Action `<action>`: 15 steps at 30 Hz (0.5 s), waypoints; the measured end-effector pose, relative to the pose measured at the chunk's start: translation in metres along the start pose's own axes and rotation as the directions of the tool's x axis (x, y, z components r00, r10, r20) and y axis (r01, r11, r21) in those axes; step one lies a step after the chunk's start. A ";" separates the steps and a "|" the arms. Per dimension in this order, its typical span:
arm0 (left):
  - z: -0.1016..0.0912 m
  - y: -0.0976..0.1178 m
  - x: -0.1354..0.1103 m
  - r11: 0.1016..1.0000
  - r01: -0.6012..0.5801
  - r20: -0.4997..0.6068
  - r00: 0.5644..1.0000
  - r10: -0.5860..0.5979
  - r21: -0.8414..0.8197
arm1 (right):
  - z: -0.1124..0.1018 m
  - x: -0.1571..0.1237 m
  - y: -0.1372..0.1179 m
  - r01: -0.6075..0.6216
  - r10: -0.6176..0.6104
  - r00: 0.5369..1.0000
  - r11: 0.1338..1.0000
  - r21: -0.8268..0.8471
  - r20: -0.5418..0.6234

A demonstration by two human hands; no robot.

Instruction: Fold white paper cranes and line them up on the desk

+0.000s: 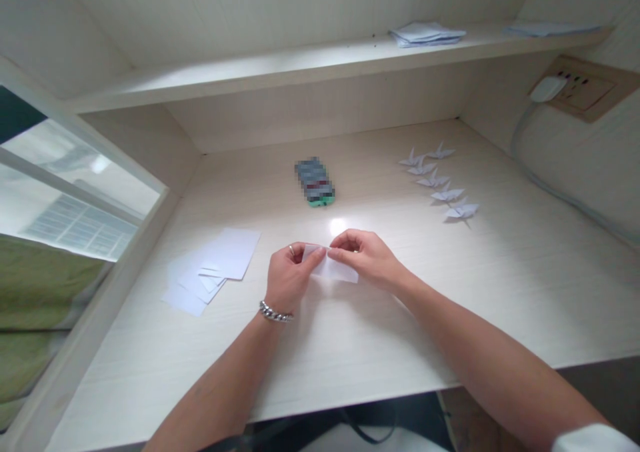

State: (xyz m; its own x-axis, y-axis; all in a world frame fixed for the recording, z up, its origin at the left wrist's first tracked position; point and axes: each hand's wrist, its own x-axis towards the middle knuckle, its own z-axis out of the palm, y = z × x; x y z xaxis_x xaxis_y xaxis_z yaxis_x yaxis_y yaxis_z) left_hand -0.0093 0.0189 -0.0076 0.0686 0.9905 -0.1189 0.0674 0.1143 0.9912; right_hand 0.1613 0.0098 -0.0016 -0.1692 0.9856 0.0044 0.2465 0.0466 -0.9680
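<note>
Between my two hands, just above the desk, is a small folded sheet of white paper [336,271]. My left hand [291,272], with a ring and a chain bracelet, pinches its left part between thumb and fingers. The thumb and fingertips of my right hand [369,257] close on its top edge, close beside the left thumb. Part of the paper is hidden behind the fingers. To the left lie several loose white paper sheets [234,249], overlapping each other. Several folded paper cranes [449,195] stand in a slanting row at the right.
A blurred dark phone-like object [314,180] with a green end lies beyond my hands. A stack of white paper [425,34] rests on the shelf [280,72] above the desk [240,345]. At right, a white plug [547,89] sits in a wall socket, its cable [550,189] trailing down.
</note>
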 end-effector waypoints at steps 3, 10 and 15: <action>0.001 0.000 -0.001 1.000 -0.004 0.017 1.000 0.004 -0.009 | 0.002 0.000 -0.003 -0.003 0.003 1.000 0.999 -0.041 -0.004; 0.004 0.003 -0.004 0.997 0.008 -0.016 1.000 -0.009 -0.076 | -0.003 0.005 0.002 -0.094 0.096 0.995 0.994 0.055 -0.032; 0.003 0.001 -0.002 0.998 0.003 -0.018 1.000 -0.005 -0.068 | -0.008 0.003 0.001 0.018 -0.018 1.000 0.999 -0.031 -0.007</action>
State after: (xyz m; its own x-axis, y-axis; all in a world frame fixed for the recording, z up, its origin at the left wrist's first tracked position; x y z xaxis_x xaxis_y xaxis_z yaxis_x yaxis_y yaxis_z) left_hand -0.0059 0.0171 -0.0066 0.0503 0.9912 -0.1223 -0.0003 0.1225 0.9925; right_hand 0.1688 0.0144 -0.0008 -0.1670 0.9857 0.0236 0.2730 0.0692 -0.9595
